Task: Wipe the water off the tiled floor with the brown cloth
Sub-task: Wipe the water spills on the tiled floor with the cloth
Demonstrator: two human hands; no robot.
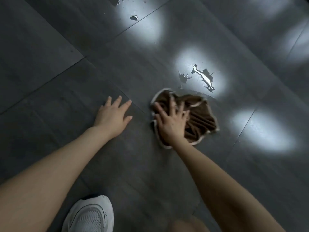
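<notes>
A crumpled brown cloth (199, 118) with a pale edge lies on the dark grey tiled floor (66, 91). My right hand (170, 121) presses down on the cloth's left part with its fingers spread. Just beyond the cloth, a patch of water (203, 77) glints in a bright reflection, with smaller splashes (184, 77) beside it. More water drops (133, 17) lie far off at the top. My left hand (113, 116) rests flat on the bare tile to the left of the cloth, fingers apart, holding nothing.
A white sneaker (90, 215) stands at the bottom edge, under my left forearm. Bright light patches (264, 131) reflect off the tiles to the right and at the top. Thin grout lines (50, 77) cross the floor diagonally.
</notes>
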